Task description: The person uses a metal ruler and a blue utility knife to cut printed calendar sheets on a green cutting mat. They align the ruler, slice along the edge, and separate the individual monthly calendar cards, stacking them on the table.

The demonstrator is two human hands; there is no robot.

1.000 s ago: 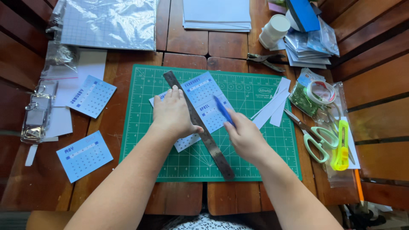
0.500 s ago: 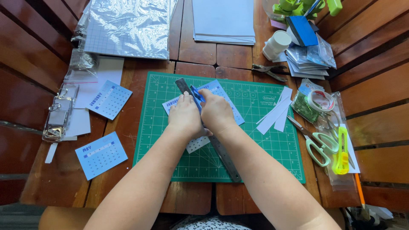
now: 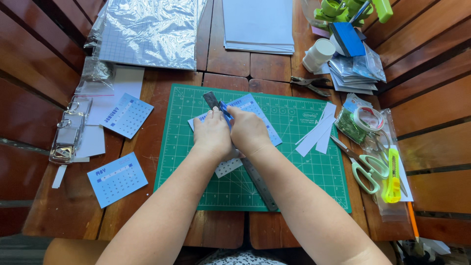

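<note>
The metal ruler (image 3: pixel 241 152) is pressed flat by the left hand (image 3: pixel 212 133) across the blue calendar card (image 3: pixel 255 118) on the green cutting mat (image 3: pixel 304 167), its long axis running diagonally from far-left to near-right, while a blue craft knife (image 3: pixel 225 111) is clenched in the right hand (image 3: pixel 249 130) at the ruler's far end.

Left hand (image 3: pixel 212 135) and right hand (image 3: pixel 249 131) cover mid metal ruler (image 3: pixel 260 184) and most of the blue card (image 3: pixel 252 110) | blue tool (image 3: pixel 225 110) — only its tip shows | top edge cuts paper stack (image 3: pixel 257 24) | card print — too small to tell
</note>
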